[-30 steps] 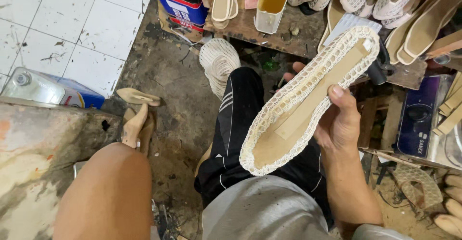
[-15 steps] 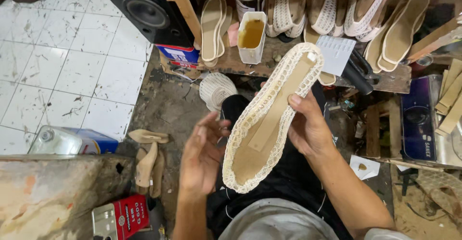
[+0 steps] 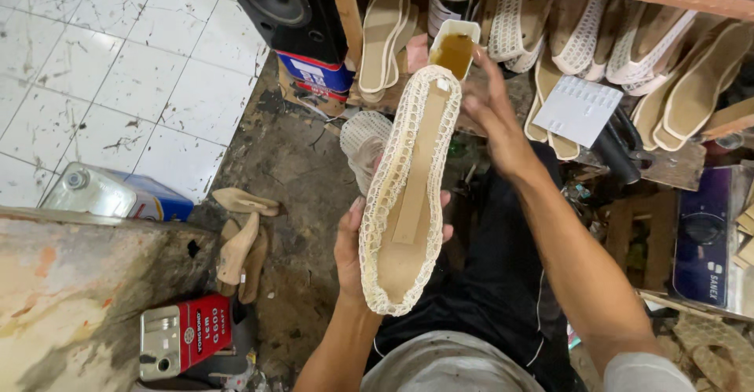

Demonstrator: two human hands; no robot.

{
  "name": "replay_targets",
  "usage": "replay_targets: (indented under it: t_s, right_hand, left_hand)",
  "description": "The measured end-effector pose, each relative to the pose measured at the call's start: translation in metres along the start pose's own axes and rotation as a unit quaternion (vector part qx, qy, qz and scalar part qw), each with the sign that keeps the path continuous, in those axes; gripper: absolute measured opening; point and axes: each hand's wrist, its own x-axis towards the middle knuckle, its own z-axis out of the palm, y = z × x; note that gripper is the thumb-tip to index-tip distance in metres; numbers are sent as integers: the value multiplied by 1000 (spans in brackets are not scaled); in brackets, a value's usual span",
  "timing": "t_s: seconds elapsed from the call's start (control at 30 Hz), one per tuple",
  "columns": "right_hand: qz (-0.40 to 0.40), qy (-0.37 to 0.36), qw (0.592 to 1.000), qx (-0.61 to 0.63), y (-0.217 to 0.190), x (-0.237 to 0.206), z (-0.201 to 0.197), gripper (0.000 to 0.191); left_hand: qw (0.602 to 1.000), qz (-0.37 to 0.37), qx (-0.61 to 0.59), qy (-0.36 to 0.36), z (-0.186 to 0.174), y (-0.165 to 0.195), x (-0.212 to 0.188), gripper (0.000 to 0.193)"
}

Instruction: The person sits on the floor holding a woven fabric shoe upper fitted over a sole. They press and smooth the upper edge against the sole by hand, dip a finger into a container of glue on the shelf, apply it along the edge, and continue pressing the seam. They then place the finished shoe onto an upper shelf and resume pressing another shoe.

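L hand (image 3: 355, 250) cups the shoe sole (image 3: 410, 196) from beneath, fingers curled round its lower half, tips showing at the far edge; sole is long, tan board w/ white woven mesh rim, toe pointing to 12 o'clock, held over the lap at frame centre; R hand (image 3: 493, 113) at 1 o'clock of the sole, fingers loosely spread, near its toe end, gripping nothing that I can see; glue pot (image 3: 454, 46) w/ amber liquid sits just past the toe at 12; finished soles (image 3: 383, 38) stacked at 11; red tin (image 3: 184, 337) at 8; black speaker (image 3: 283, 7) at 11.
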Motion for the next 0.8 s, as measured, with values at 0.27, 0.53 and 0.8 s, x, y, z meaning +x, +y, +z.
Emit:
replay_targets:
  t_s: [0.27,0.53,0.8]
  right_hand:
    - [-74,-27,728,-681,63,130,-48,57]
    - [-90,-16,722,-686,57,125,-69,6]
    - [-269,47,904,-329,-54,28,-13,24]
  left_hand:
    - [996,68,35,43,2,5,21,70]
    - [996,80,36,23,3,10,28,70]
    - [995,60,63,39,5,1,37,71]
